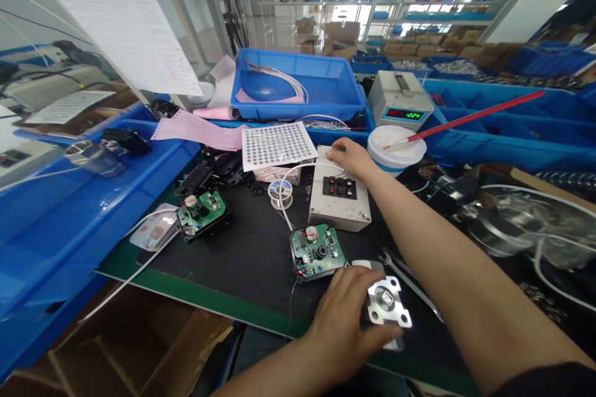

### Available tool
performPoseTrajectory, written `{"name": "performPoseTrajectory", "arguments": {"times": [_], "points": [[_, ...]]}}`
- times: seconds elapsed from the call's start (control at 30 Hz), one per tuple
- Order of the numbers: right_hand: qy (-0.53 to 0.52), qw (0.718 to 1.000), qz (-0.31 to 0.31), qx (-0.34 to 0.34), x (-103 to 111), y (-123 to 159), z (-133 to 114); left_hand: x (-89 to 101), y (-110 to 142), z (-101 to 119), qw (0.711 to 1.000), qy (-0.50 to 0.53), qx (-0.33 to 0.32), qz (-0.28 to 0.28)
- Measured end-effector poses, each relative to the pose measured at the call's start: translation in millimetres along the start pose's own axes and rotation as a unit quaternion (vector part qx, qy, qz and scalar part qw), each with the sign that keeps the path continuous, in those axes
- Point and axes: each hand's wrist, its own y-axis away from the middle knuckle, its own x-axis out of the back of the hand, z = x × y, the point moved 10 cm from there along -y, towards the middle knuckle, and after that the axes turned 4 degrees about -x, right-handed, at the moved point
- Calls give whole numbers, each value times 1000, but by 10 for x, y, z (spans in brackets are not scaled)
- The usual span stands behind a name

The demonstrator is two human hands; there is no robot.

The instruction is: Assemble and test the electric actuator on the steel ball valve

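My left hand [342, 313] is closed around a silver metal part with a square flange [388, 305], held at the front edge of the black mat [251, 248]. Just beyond it lies a green circuit board [317, 251] with a black knob and red wires. My right hand [350, 158] reaches forward and rests on the far edge of a grey control box [339, 195] with red and black buttons, fingers curled over it. A second green circuit board [202, 212] lies to the left.
A white perforated sheet [277, 144], a solder spool [280, 191], a white cup with a red stick [395, 147], a digital meter [401, 99] and blue bins [298, 80] surround the mat. A wrench [405, 273] lies at the right; a cardboard box [135, 347] sits below.
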Motion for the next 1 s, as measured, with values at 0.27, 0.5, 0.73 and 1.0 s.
{"name": "performPoseTrajectory", "arguments": {"times": [0.27, 0.5, 0.73, 1.0], "points": [[-24, 999, 13, 44, 25, 83, -67, 15, 31, -3, 1000, -3, -3, 7], [-61, 996, 16, 63, 22, 50, -77, 19, 52, 31, 999, -51, -14, 7], [-120, 970, 166, 128, 679, 970, -285, 63, 120, 178, 977, -189, -97, 19], [60, 936, -197, 284, -139, 2009, -753, 69, 127, 233, 966, -222, -130, 17]]}}
